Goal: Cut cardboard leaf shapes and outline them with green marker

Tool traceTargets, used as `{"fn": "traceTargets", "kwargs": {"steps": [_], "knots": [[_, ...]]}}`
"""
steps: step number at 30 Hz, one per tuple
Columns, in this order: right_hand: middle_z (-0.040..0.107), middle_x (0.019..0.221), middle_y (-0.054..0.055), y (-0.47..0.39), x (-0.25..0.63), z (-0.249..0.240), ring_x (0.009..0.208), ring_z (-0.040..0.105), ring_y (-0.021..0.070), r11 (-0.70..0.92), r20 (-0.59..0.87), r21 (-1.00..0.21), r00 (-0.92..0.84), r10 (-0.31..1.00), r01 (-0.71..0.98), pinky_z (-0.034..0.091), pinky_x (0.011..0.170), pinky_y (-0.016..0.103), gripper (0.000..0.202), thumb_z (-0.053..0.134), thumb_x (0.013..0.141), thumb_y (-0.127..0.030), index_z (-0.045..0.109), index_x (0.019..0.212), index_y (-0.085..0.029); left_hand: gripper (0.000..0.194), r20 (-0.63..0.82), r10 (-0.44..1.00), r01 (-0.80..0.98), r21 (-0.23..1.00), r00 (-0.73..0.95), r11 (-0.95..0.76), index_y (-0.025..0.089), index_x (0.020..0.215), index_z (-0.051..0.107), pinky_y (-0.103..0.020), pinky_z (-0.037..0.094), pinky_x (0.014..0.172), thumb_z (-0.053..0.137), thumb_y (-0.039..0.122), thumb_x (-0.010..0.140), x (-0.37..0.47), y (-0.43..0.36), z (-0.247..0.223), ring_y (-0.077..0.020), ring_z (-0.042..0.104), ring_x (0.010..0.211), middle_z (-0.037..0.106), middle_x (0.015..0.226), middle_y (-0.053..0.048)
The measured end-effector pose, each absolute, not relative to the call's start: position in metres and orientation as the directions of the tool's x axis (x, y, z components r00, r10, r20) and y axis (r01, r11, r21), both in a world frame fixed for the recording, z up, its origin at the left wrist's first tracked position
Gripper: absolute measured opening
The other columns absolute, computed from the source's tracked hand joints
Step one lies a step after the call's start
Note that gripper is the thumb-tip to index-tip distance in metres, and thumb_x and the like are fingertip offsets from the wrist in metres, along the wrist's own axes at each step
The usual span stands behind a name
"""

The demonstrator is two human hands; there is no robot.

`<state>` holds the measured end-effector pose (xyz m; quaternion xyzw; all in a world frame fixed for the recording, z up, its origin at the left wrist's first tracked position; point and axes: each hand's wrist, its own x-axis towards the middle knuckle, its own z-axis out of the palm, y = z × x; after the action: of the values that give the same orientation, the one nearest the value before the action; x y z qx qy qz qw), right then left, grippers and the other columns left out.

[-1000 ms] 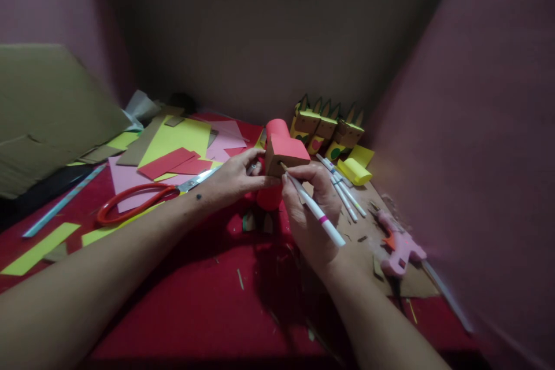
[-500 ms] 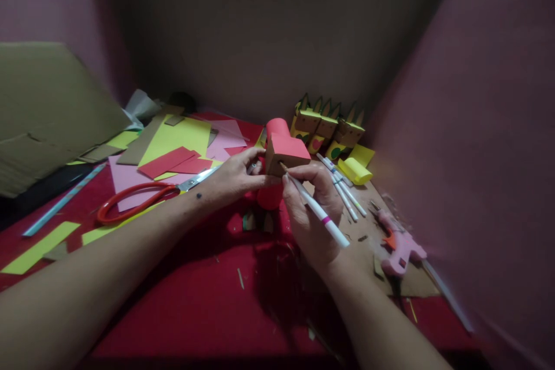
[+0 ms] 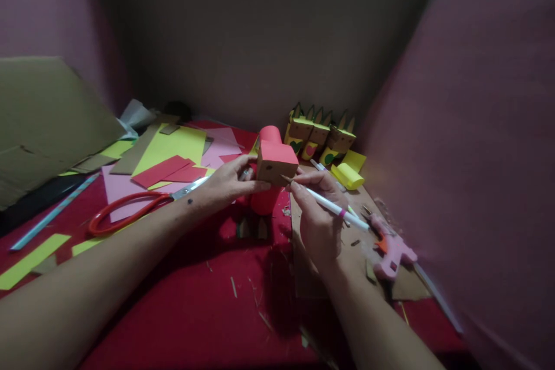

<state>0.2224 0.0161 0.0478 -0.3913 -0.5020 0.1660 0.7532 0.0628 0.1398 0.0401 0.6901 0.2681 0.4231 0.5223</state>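
A red paper figure (image 3: 277, 154) with a boxy head and a rounded red body stands in front of me. The head has a bare cardboard front (image 3: 276, 172) with one dark dot on its left side. My left hand (image 3: 234, 179) steadies the head from the left, fingers closed against it. Pinched in my right hand (image 3: 321, 205) is a white felt-tip pen (image 3: 332, 206) with a pink band. Its brown tip touches or nearly touches the right part of the cardboard front. Two small pointed cardboard pieces (image 3: 252, 228) lie below the figure.
Red-handled scissors (image 3: 130, 205) and coloured paper sheets (image 3: 173, 147) lie left. Several yellow paper figures (image 3: 318, 136) stand behind, beside a yellow paper roll (image 3: 348, 175). A pink glue gun (image 3: 392, 248) rests right on cardboard. A large cardboard sheet (image 3: 47, 121) leans far left.
The pen tip has shifted from the left dot to the right side of the cardboard front. The figure has turned slightly, and the dot now shows uncovered. The view has shifted a little.
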Motion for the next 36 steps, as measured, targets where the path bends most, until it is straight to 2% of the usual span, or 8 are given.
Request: {"fn": "traceTargets", "kwargs": {"steps": [3, 7, 9, 13, 18, 25, 29, 36], "knots": [[0.066, 0.066, -0.006, 0.016, 0.22, 0.048, 0.059, 0.055, 0.0132, 0.641, 0.614, -0.762, 0.412, 0.673, 0.089, 0.043, 0.055, 0.027, 0.009, 0.081, 0.081, -0.019, 0.075, 0.079, -0.025, 0.083, 0.232, 0.833, -0.032, 0.968, 0.503, -0.25, 0.017, 0.136, 0.067, -0.054, 0.059, 0.101, 0.1, 0.046, 0.066, 0.062, 0.138, 0.04, -0.0426, 0.074, 0.119, 0.082, 0.119, -0.016], [0.063, 0.064, -0.007, 0.016, 0.217, 0.049, 0.056, 0.052, 0.012, 0.64, 0.61, -0.765, 0.395, 0.687, 0.071, 0.041, 0.053, 0.026, 0.009, 0.079, 0.081, -0.018, 0.074, 0.079, -0.025, 0.129, 0.232, 0.827, -0.062, 0.97, 0.512, -0.233, 0.019, 0.167, 0.031, -0.056, 0.06, 0.102, 0.1, 0.053, 0.063, 0.063, 0.136, 0.041, -0.0419, 0.077, 0.115, 0.081, 0.115, -0.013], [0.066, 0.067, -0.006, 0.015, 0.217, 0.051, 0.057, 0.055, 0.0121, 0.641, 0.612, -0.764, 0.392, 0.686, 0.073, 0.043, 0.053, 0.025, 0.009, 0.079, 0.081, -0.018, 0.073, 0.078, -0.025, 0.14, 0.256, 0.812, -0.097, 0.966, 0.524, -0.241, 0.023, 0.172, 0.018, -0.057, 0.059, 0.106, 0.102, 0.049, 0.063, 0.062, 0.137, 0.042, -0.0419, 0.076, 0.119, 0.081, 0.118, -0.012], [0.075, 0.076, -0.003, 0.014, 0.217, 0.053, 0.059, 0.062, 0.0129, 0.644, 0.622, -0.76, 0.378, 0.686, 0.082, 0.048, 0.054, 0.026, 0.01, 0.08, 0.08, -0.021, 0.071, 0.077, -0.024, 0.124, 0.298, 0.741, -0.177, 0.954, 0.602, -0.24, 0.03, 0.168, 0.034, -0.052, 0.059, 0.109, 0.102, 0.035, 0.064, 0.061, 0.139, 0.045, -0.0414, 0.075, 0.126, 0.081, 0.128, -0.012], [0.077, 0.078, -0.002, 0.012, 0.218, 0.052, 0.062, 0.065, 0.0144, 0.64, 0.627, -0.762, 0.361, 0.69, 0.099, 0.051, 0.057, 0.027, 0.009, 0.08, 0.079, -0.02, 0.073, 0.079, -0.024, 0.094, 0.32, 0.75, -0.21, 0.947, 0.579, -0.242, 0.032, 0.148, 0.057, -0.048, 0.061, 0.103, 0.1, 0.03, 0.065, 0.06, 0.14, 0.046, -0.0362, 0.078, 0.115, 0.084, 0.115, -0.006], [0.073, 0.071, -0.003, 0.013, 0.219, 0.06, 0.068, 0.066, 0.0172, 0.638, 0.58, -0.769, 0.375, 0.723, -0.04, 0.056, 0.069, 0.032, 0.008, 0.084, 0.081, -0.023, 0.077, 0.079, -0.024, 0.098, 0.36, 0.786, -0.284, 0.927, 0.502, -0.244, 0.034, 0.149, 0.052, -0.041, 0.062, 0.093, 0.102, 0.034, 0.065, 0.06, 0.132, 0.054, -0.0311, 0.08, 0.102, 0.083, 0.103, -0.002], [0.075, 0.072, -0.003, 0.01, 0.221, 0.076, 0.07, 0.07, 0.0188, 0.675, 0.622, -0.735, 0.333, 0.709, -0.063, 0.061, 0.083, 0.04, 0.009, 0.085, 0.082, -0.023, 0.077, 0.08, -0.025, 0.091, 0.389, 0.799, -0.346, 0.906, 0.458, -0.243, 0.033, 0.143, 0.057, -0.037, 0.061, 0.09, 0.104, 0.033, 0.065, 0.058, 0.125, 0.065, -0.029, 0.078, 0.103, 0.083, 0.104, -0.002], [0.077, 0.082, -0.003, 0.018, 0.213, 0.103, 0.073, 0.073, 0.0181, 0.789, 0.759, -0.615, 0.275, 0.591, 0.001, 0.064, 0.091, 0.045, 0.008, 0.082, 0.088, -0.023, 0.076, 0.087, -0.028, 0.091, 0.411, 0.843, -0.447, 0.863, 0.347, -0.237, 0.033, 0.139, 0.062, -0.033, 0.059, 0.09, 0.105, 0.025, 0.058, 0.048, 0.12, 0.087, -0.0232, 0.075, 0.099, 0.081, 0.109, 0.001]]}}
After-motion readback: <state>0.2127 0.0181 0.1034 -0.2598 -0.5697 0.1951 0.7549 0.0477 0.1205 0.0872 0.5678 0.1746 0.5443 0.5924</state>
